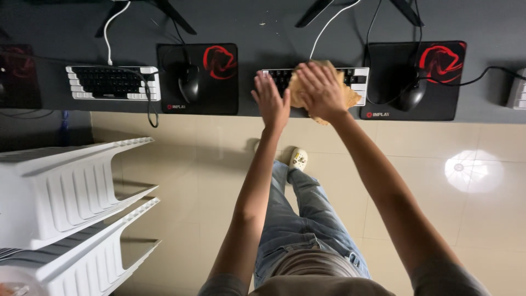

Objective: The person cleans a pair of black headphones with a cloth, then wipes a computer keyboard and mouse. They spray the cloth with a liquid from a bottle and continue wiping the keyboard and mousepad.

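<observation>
**Two hands on one keyboard, cloth mid-wipe**

Two hands were out in front of me over the dark desk (307, 30). My right hand (322, 89) lay flat w/ fingers spread, pressing a tan cloth (350, 97) down onto the black-and-white keyboard (359, 77) in front of me. The cloth covered the middle of the board and hung a bit over the desk's near edge. My left hand (270, 100) was open too, fingers straight and close together, palm down on the board's left end, touching it but not gripping anything.

Progress, as best I could judge: the cloth sat on the mid section, so that part looked to be in hand; the right end of the keyboard was uncovered, and the left end was under my palm, no cloth there. Couldn't tell from this view how clean any key was.

Around it: a black mouse (412, 94) on a black-and-red mouse pad (433, 63) just to the right, apart from the cloth. Further left, a second keyboard (112, 82), another mouse (189, 82) and its pad (219, 60), none touched, well apart from my hands. White plastic chairs (71, 181) stood at my left on the tiled floor (416, 181).
</observation>
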